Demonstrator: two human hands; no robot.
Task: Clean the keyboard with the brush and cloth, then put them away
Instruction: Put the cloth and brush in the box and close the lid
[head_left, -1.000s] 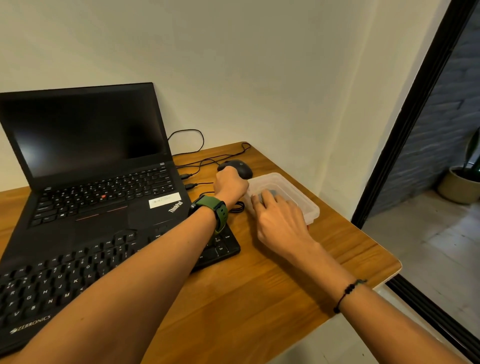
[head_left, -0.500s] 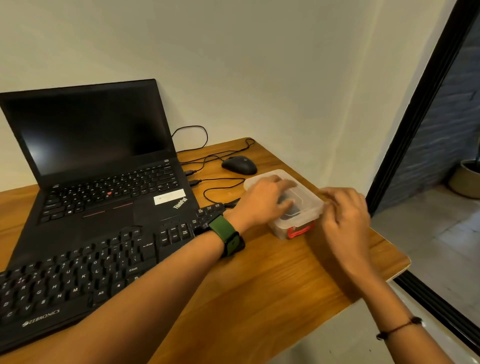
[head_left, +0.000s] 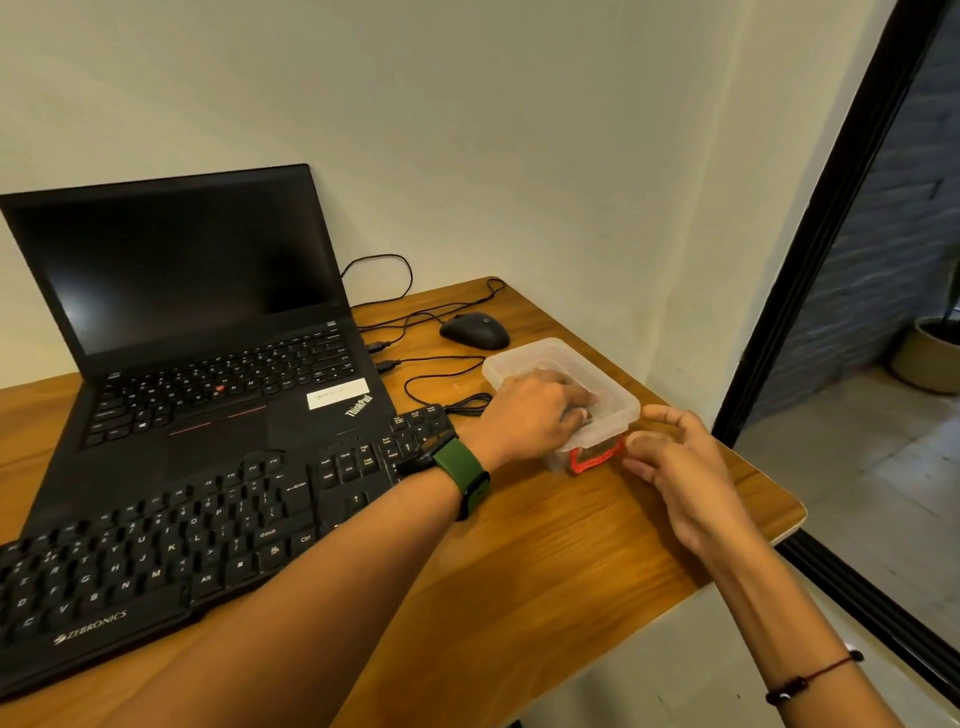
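Head view. The left hand (head_left: 530, 413) lay flat on the lid of the clear plastic box (head_left: 618, 397), its grip spread and pressing down, holding nothing. Half a second earlier it covered the same lid, while the right hand (head_left: 675, 462) had been raised at the box's far corner; it had since dropped to the near right corner, beside the red clasp (head_left: 595, 457), fingers loosely curled and parted, closed on nothing. One second earlier the left hand had been a fist beside the mouse (head_left: 475, 330).

The box stood on the wooden bench (head_left: 545, 545), just right of the black keyboard (head_left: 171, 551), which overlapped the front edge of the open laptop (head_left: 208, 332). Dark contents showed dimly through the lid; brush and cloth could not be told apart.

Legible writing: "ZEBRONICS" on the keyboard's front edge; "ThinkPad" on the laptop palm rest, beside a white sticker (head_left: 336, 393) whose text was unreadable. A green watch (head_left: 462, 475) sat on the left wrist.
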